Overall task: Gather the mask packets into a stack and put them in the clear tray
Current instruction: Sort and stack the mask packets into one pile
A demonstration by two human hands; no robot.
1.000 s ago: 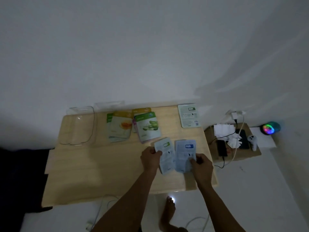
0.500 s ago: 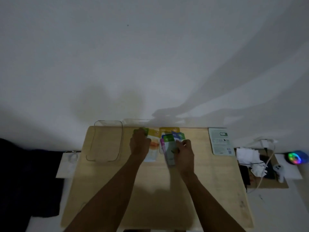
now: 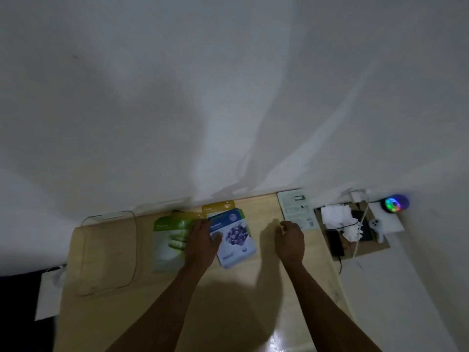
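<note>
- The wooden surface (image 3: 228, 313) is bare at its near edge; both forearms reach across it toward the wall.
- The left hand (image 3: 203, 243) lies flat between two groups of mask packets, fingers spread, thumb resting on the corner of the blue packet (image 3: 234, 238). It presses down rather than pinches; nothing is lifted.
- The right hand (image 3: 289, 238) hangs over bare wood to the right, well apart from the blue packet. Its fingers curl loosely inward and its grip holds nothing that I can see.
- The blue packet tops a small pile, with a yellow-headed packet (image 3: 218, 208) poking out behind it. The green packets (image 3: 171, 236) lie just left of the left hand, overlapping one another, blurred.
- One pale packet (image 3: 295, 210) lies face down by itself near the far right corner of the surface, just beyond the right hand.
- The clear tray (image 3: 109, 252) sits at the left end of the surface and appears empty, though its walls are hard to see.
- Judgement: gathering is partway done, with three separate groups to merge and nothing in the tray yet.
- The next move likely calls for the right hand to reach out for the lone pale packet, while the left slides the green group under or onto the blue pile, squaring edges before any carry to the tray.
</note>
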